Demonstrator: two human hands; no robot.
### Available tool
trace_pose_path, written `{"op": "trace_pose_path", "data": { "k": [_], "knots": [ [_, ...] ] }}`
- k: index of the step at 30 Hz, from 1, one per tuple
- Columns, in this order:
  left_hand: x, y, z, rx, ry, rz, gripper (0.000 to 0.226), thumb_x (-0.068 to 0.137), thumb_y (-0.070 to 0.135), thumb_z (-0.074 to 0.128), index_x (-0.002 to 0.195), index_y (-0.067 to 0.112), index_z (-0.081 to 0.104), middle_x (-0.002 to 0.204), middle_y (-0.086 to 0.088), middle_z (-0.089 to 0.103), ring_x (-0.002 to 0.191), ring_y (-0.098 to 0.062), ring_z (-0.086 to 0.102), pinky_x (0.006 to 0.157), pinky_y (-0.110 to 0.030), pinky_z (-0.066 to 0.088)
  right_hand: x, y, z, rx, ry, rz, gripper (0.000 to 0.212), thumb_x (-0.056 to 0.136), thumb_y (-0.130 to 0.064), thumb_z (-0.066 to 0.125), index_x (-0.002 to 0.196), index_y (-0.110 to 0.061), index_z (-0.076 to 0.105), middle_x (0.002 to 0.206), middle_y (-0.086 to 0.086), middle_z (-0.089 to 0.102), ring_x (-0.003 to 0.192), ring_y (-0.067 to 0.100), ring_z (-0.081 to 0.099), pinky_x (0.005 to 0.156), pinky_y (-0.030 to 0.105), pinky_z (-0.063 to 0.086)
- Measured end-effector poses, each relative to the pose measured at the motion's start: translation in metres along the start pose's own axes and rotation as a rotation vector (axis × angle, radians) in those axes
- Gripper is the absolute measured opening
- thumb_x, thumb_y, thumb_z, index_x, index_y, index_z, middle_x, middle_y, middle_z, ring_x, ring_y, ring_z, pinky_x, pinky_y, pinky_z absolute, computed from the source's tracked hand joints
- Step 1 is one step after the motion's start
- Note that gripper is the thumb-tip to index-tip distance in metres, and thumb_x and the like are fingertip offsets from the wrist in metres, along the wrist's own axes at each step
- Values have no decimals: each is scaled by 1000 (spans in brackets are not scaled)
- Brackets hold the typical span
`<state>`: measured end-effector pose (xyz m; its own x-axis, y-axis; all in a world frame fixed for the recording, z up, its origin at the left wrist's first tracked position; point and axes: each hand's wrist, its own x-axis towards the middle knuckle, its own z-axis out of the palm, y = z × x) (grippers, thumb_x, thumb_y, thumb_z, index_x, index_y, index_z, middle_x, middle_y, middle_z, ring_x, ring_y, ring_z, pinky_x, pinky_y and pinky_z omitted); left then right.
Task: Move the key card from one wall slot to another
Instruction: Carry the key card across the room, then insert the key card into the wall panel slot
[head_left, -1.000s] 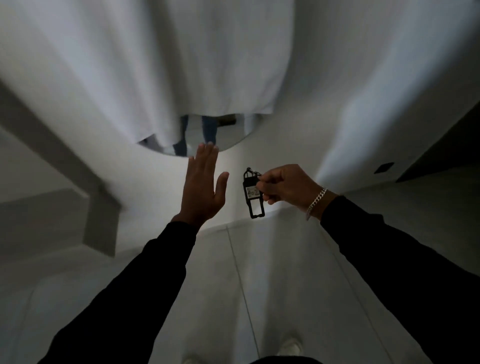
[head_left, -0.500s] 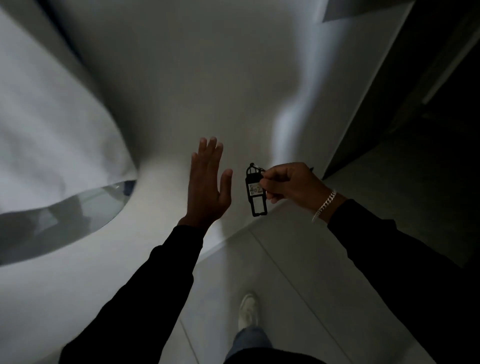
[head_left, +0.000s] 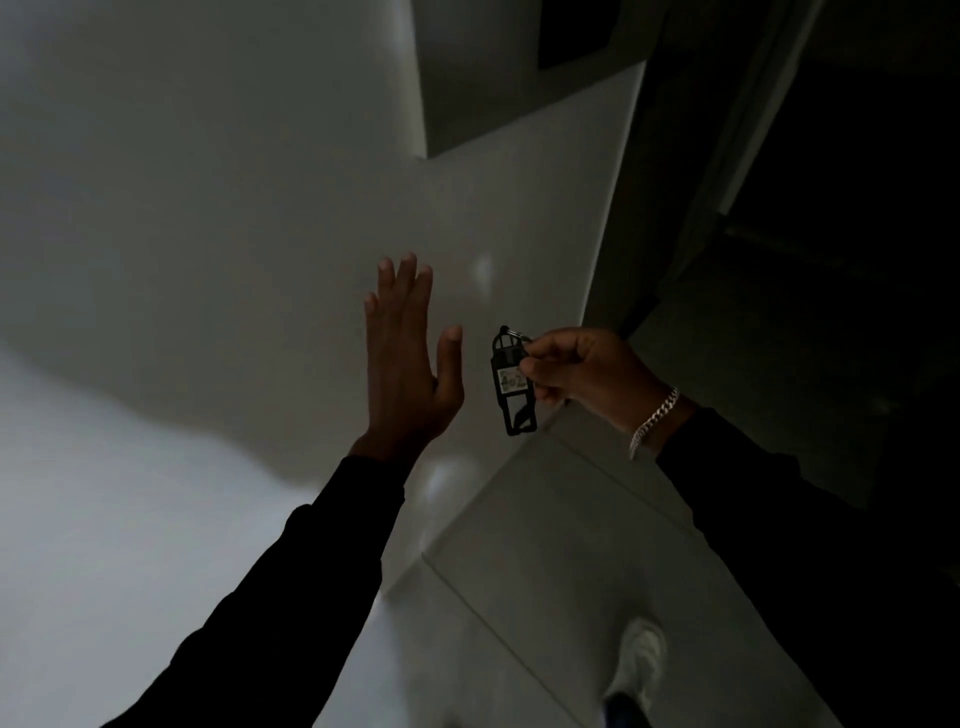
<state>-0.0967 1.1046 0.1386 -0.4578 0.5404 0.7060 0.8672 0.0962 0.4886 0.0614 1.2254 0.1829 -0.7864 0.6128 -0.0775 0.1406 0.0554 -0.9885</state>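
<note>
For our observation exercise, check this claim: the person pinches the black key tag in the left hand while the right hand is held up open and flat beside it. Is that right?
Not quite: the hands are swapped. In the head view the right hand pinches the black key tag, while the left hand is held up open and flat beside it.

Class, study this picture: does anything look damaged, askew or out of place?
Nothing stands out. The right hand holds the black plastic key tag upright near the white wall; the left hand is raised, open and empty.
</note>
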Motion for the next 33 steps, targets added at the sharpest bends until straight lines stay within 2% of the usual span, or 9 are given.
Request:
{"op": "trace_pose_path", "data": {
  "k": [4, 11, 15, 17, 21, 25, 30, 33],
  "knots": [
    [51, 21, 68, 50, 62, -56, 58, 101, 28, 43, 152, 3, 30, 164, -17, 25, 156, -31, 9, 127, -51, 7, 55, 7, -66, 15, -48, -32, 10, 82, -2, 65, 91, -5, 67, 67, 7, 63, 52, 9, 60, 49, 18, 53],
    [140, 58, 134, 215, 109, -41, 59, 100, 28, 43, 150, -1, 32, 162, -22, 26, 155, -37, 11, 127, -56, 9, 142, -16, -167, 1, -122, -58, 19, 82, -1, 65, 100, 4, 65, 66, 7, 62, 49, 9, 58, 46, 18, 51],
    [219, 62, 146, 403, 150, 91, 61, 102, 34, 39, 150, -3, 32, 161, -26, 27, 152, -44, 15, 125, -56, 7, 193, -39, -203, -35, -157, -120, 23, 83, 0, 64, 104, 8, 62, 67, 10, 61, 55, 17, 56, 46, 17, 51],
    [258, 58, 148, 472, 207, 164, 61, 102, 34, 40, 150, -3, 32, 160, -27, 28, 151, -45, 16, 126, -56, 7, 223, -50, -217, -43, -166, -163, 21, 83, 0, 63, 102, 8, 63, 66, 11, 61, 56, 18, 56, 47, 19, 51],
    [299, 45, 150, 551, 349, 222, 58, 100, 29, 44, 147, -6, 36, 158, -29, 31, 150, -48, 19, 124, -60, 7, 271, -74, -237, 9, -151, -317, 9, 83, -4, 65, 89, -11, 67, 68, 11, 64, 57, 15, 60, 52, 22, 53],
    [330, 48, 153, 620, 452, 231, 55, 99, 24, 45, 144, -6, 40, 155, -30, 34, 149, -48, 24, 122, -63, 7, 310, -120, -251, 128, -143, -436, 11, 83, -5, 65, 85, -16, 67, 60, -1, 68, 54, 10, 61, 53, 20, 54],
    [358, 45, 154, 764, 502, 272, 60, 98, 32, 38, 146, -3, 40, 156, -27, 35, 150, -43, 25, 124, -54, 7, 343, -185, -258, 258, -260, -599, 20, 83, -2, 63, 77, -21, 66, 56, -5, 68, 51, 6, 62, 49, 18, 53],
    [359, 40, 156, 850, 539, 284, 64, 97, 38, 33, 147, -1, 40, 156, -26, 35, 151, -40, 25, 125, -49, 7, 362, -211, -258, 300, -342, -691, 17, 80, -5, 63, 77, -21, 64, 55, -7, 68, 50, 5, 61, 49, 18, 52]
  ]
}}
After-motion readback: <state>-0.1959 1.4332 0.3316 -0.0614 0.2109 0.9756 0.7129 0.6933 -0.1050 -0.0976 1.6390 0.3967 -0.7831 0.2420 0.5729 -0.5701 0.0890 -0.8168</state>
